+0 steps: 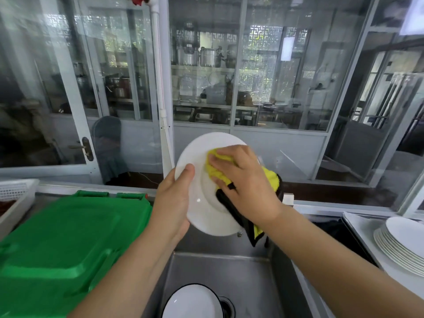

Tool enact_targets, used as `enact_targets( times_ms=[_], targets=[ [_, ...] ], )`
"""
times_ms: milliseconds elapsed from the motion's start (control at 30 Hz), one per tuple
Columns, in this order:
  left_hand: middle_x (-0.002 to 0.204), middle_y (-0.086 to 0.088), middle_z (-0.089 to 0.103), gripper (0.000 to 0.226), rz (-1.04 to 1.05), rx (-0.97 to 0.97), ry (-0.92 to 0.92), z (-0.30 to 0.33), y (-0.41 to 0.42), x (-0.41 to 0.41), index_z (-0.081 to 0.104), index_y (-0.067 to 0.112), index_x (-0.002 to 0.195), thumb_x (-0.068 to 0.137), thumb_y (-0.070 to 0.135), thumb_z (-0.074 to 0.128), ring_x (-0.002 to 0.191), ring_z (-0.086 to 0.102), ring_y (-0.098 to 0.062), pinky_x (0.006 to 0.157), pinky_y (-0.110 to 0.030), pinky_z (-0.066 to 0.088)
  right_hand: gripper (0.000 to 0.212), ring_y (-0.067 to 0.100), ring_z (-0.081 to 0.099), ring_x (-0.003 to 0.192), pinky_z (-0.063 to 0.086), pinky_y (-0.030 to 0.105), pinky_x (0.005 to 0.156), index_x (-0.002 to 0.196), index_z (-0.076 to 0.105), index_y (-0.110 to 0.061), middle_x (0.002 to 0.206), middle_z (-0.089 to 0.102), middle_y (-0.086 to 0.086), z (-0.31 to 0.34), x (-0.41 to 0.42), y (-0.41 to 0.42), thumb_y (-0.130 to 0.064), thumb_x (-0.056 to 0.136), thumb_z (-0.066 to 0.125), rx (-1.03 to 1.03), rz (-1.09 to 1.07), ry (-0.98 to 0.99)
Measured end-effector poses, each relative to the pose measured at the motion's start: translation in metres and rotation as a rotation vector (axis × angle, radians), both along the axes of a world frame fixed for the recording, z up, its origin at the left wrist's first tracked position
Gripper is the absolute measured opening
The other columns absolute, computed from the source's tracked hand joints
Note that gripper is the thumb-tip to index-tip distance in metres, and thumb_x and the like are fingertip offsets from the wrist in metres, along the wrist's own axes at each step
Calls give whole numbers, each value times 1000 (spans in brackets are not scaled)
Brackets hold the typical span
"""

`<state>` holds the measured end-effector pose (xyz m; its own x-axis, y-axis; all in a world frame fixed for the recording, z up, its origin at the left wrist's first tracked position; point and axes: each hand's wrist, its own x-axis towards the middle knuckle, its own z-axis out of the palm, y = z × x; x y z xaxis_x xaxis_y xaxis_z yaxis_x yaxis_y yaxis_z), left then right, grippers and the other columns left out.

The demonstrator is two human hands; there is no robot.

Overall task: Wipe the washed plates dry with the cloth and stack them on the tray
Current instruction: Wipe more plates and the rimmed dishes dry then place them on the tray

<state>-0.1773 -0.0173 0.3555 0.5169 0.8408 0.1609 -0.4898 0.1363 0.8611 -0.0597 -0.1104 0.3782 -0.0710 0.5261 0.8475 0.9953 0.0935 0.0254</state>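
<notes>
Pressing flat on the yellow cloth [218,172], the right hand's fingers [226,160] lie straight and slightly spread, holding the cloth against the face of a white plate [197,161]. The right hand [243,182] covers most of the cloth; the cloth's black-edged lower part hangs below the wrist, off the plate's right rim.

The left hand [174,203] grips the plate's left rim, thumb [187,177] laid over the front face; its other fingers are behind the plate and cannot be seen. The plate is held tilted, face toward the camera, above the steel sink [206,267].

Down in the sink, at its near end, sits a white bowl with a dark rim [192,301], just beside the drain [227,306].

Right of the sink, a stack of white plates [401,246] rests on a pale tray [367,235].

Left of the sink lies a green plastic lid [62,244]; beyond it stands a white perforated basket [16,191].

Behind the sink are glazed partitions [275,76] with metal pots on shelves beyond. No legible writing, brand or label is visible.
</notes>
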Motion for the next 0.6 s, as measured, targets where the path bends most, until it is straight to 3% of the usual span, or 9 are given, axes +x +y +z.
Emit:
enact_targets(
  times_ms=[200, 400, 500, 600],
  targets=[
    [83, 0, 75, 20, 17, 1, 10, -1, 29, -26, 73, 26, 76, 92, 27, 60, 72, 71, -15, 55, -28, 54, 41, 33, 54, 104, 48, 43, 89, 111, 69, 1, 113, 63, 16, -47, -19, 2, 7, 70, 78, -108, 84, -101],
    [90, 5, 75, 10, -45, 7, 82, -9, 43, -37, 68, 22, 93, 92, 27, 60, 83, 71, -15, 74, -33, 55, 39, 30, 51, 105, 47, 38, 92, 111, 69, 2, 121, 49, 4, -59, -2, -11, 7, 72, 75, -82, -48, -36],
    [85, 8, 75, 9, -98, 5, 107, -18, 39, -31, 68, 25, 90, 92, 26, 60, 76, 71, -11, 63, -28, 56, 34, 30, 49, 103, 42, 32, 93, 110, 69, 3, 119, 53, 8, -53, -2, -10, 2, 76, 71, -44, -174, -20],
    [76, 13, 74, 22, -142, 21, 133, -27, 30, -21, 74, 34, 77, 91, 23, 61, 66, 70, -6, 54, -23, 55, 30, 29, 47, 103, 36, 26, 95, 111, 68, 2, 112, 61, 18, -47, -6, -6, -2, 82, 69, -12, -261, -6]
  ],
)
